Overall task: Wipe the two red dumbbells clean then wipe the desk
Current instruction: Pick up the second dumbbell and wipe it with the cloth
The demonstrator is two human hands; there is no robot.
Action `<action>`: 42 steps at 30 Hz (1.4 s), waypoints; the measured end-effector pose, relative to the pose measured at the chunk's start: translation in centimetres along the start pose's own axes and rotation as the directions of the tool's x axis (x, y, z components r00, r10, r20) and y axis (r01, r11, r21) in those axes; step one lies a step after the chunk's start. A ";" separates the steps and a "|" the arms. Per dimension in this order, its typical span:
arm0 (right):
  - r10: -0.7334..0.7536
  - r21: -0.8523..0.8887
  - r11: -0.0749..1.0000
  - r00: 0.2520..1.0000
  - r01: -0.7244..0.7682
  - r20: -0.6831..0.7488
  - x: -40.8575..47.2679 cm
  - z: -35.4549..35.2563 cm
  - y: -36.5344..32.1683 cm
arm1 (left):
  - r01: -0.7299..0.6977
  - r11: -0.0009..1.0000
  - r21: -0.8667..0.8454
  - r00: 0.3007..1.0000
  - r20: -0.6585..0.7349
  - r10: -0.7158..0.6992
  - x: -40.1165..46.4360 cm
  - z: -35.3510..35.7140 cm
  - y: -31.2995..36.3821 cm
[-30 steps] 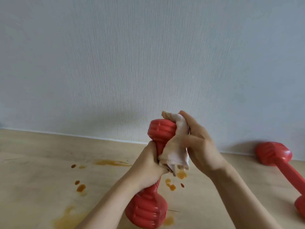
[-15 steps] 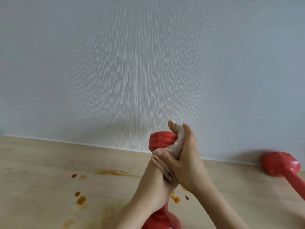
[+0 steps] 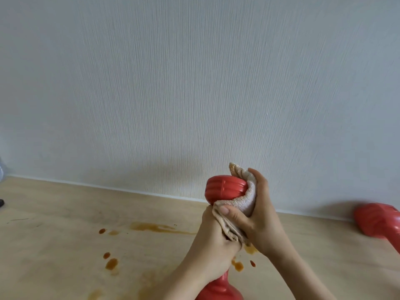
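Note:
A red dumbbell (image 3: pixel 225 188) stands upright above the light wooden desk (image 3: pixel 54 234), a little right of centre. My left hand (image 3: pixel 213 247) grips its handle, which is hidden under the fingers. My right hand (image 3: pixel 257 215) holds a white cloth (image 3: pixel 243 198) wrapped against the right side of the dumbbell's upper head. Its lower head shows at the bottom edge. A second red dumbbell (image 3: pixel 381 224) lies on the desk at the far right, partly cut off by the frame.
Brown spill stains (image 3: pixel 155 227) and several drops (image 3: pixel 111 264) mark the desk left of and below my hands. A pale textured wall (image 3: pixel 194 83) rises directly behind the desk's back edge. A dark object peeks in at the far left edge.
My right hand has slid the cloth from the front of the dumbbell round to the right side of its upper head. The view has tilted up, so the lower head sits lower in frame.

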State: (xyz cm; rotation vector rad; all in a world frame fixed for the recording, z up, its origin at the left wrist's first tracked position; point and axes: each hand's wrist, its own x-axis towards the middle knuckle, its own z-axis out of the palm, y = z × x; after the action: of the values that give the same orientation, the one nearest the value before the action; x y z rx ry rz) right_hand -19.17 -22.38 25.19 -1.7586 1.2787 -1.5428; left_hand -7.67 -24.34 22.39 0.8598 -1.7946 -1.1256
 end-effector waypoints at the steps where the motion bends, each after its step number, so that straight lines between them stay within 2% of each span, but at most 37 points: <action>1: 0.008 -0.038 0.999 1.000 -0.009 -0.026 0.2 0.3 -0.2 | -0.018 0.999 -0.047 1.000 -0.002 0.018 0.0 0.3 0.3; 3: 0.010 -0.142 0.990 0.996 -0.023 -0.092 0.4 1.0 -0.9 | -0.050 0.992 -0.116 0.998 -0.050 0.044 -0.2 0.7 0.8; 5: -0.003 -0.219 0.975 0.987 -0.033 -0.160 0.3 1.6 -1.6 | -0.083 0.995 0.060 0.991 -0.097 0.089 -0.6 0.7 1.1; 6: -0.026 -0.270 0.962 0.981 -0.027 -0.194 0.2 2.0 -2.0 | -0.080 0.993 0.087 0.988 -0.123 0.090 -0.6 0.6 1.5; 8: -0.082 -0.358 0.934 0.970 -0.005 -0.229 0.0 2.5 -2.4 | -0.004 0.992 0.125 0.999 -0.043 0.010 -0.2 0.6 2.2; 9: -0.107 -0.366 0.930 0.967 0.016 -0.229 0.0 2.5 -2.3 | -0.069 0.977 0.202 0.997 -0.016 0.074 -0.1 0.8 1.3; 11: -0.132 -0.320 0.946 0.970 0.061 -0.205 -0.1 1.9 -1.5 | -0.013 0.986 0.164 0.991 -0.128 0.034 0.3 0.4 0.3; 13: -0.139 -0.224 0.969 0.979 0.104 -0.149 0.0 0.8 -0.4 | -0.175 0.947 0.270 0.981 -0.032 0.191 0.2 1.2 -0.7; 14: -0.133 -0.157 0.981 0.985 0.115 -0.110 0.0 0.2 0.1 | -0.167 0.953 0.254 0.981 -0.054 0.186 0.3 1.5 -1.4; 17: -0.110 -0.005 0.994 0.994 0.110 -0.014 -0.1 -1.1 1.0 | -0.079 0.970 0.229 0.997 -0.004 0.082 0.3 1.4 -1.7; 19: -0.084 0.029 0.996 0.996 0.084 0.022 -0.2 -1.7 1.4 | -0.026 0.984 0.175 0.999 -0.020 0.030 0.3 1.4 -1.2; 23: 0.037 0.106 0.993 0.996 -0.046 0.086 -0.9 -2.7 1.8 | -0.011 0.999 0.030 0.997 0.076 0.008 -0.3 0.9 0.3; 25: 0.119 0.135 0.982 0.990 -0.129 0.082 -1.2 -2.4 1.5 | -0.001 0.997 0.076 0.996 0.091 -0.006 -0.4 0.9 0.3; 26: 0.156 0.099 0.982 0.987 -0.160 0.042 -1.2 -1.8 1.0 | 0.013 0.997 0.074 0.995 0.098 -0.020 -0.4 1.0 0.3; 28: 0.156 -0.118 0.978 0.979 -0.171 -0.128 -1.0 -0.1 -0.2 | 0.054 0.997 -0.062 0.996 0.070 -0.049 0.4 1.8 -1.0; 29: 0.101 -0.249 0.957 0.975 -0.149 -0.196 -0.9 0.6 -0.8 | 0.096 0.984 -0.153 0.995 0.037 -0.091 0.5 2.1 -0.7; 30: 0.037 -0.362 0.924 0.972 -0.122 -0.234 -0.8 1.2 -1.2 | 0.187 0.915 -0.358 0.981 0.020 -0.193 0.6 2.2 0.1; 31: -0.019 -0.438 0.894 0.968 -0.095 -0.250 -0.7 1.5 -1.4 | 0.193 0.870 -0.454 0.980 0.049 -0.193 0.5 2.4 0.2; 32: -0.058 -0.467 0.881 0.966 -0.069 -0.252 -0.6 1.5 -1.4 | 0.161 0.898 -0.409 0.986 0.037 -0.160 0.6 2.7 0.0; 33: -0.082 -0.454 0.890 0.967 -0.038 -0.241 -0.6 1.2 -1.1 | 0.106 0.968 -0.228 0.994 0.002 -0.108 0.3 2.5 0.5; 34: -0.087 -0.398 0.917 0.972 -0.007 -0.219 -0.6 0.8 -0.8 | -0.006 1.000 -0.021 0.999 -0.034 0.005 -0.4 2.2 0.6; 35: -0.075 -0.307 0.952 0.977 0.011 -0.199 -0.7 0.2 -0.4 | -0.108 0.981 0.162 0.994 -0.003 0.110 -0.3 2.1 0.6; 37: -0.033 -0.062 0.998 0.989 0.024 -0.141 -0.9 -1.2 0.2 | -0.154 0.967 0.202 0.988 0.047 0.148 -0.2 2.0 0.7; 39: 0.002 0.116 0.993 0.998 0.005 -0.060 -1.2 -2.4 0.7 | -0.085 0.995 0.054 0.995 0.054 0.082 -0.4 1.6 1.8; 42: 0.040 0.171 0.984 0.999 -0.041 0.010 -1.3 -2.9 1.5 | -0.038 0.998 -0.040 0.993 0.111 0.042 -0.7 1.2 2.7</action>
State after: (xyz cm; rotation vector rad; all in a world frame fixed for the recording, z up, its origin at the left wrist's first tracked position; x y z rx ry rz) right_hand -22.31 -21.30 24.00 -1.6186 1.1354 -1.5733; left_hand -8.78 -22.30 24.34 0.7481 -1.8669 -1.1988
